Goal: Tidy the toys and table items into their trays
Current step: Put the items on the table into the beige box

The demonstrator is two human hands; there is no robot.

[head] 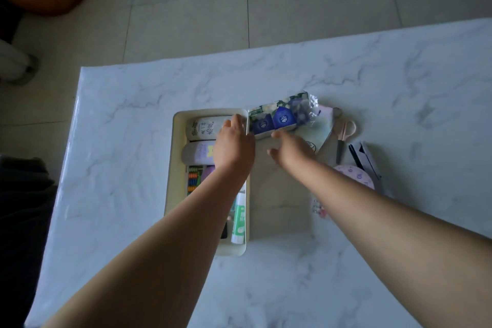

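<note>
A cream tray [174, 168] lies left of centre on the marble table. It holds a white case with writing [202, 128], a grey-lilac case [195, 154], a bead toy [193, 180] and a green-white tube [238, 221]. My left hand [233, 145] is at the tray's far right corner, fingers bent inside over the white case and thumb side outside the wall, gripping it. A blue floral tissue pack [279, 116] lies just right of that corner. My right hand [291, 150] reaches to the pack's near edge, one fingertip touching it, fingers loose.
A flat beige tray [279, 200] lies under my right forearm. Right of the pack are a pale face mask [320, 128], pink-handled scissors [346, 130], a black stapler [366, 161], a pink round item [354, 174] and small pink clips [319, 210]. The table's left edge [66, 154] drops to the tiled floor.
</note>
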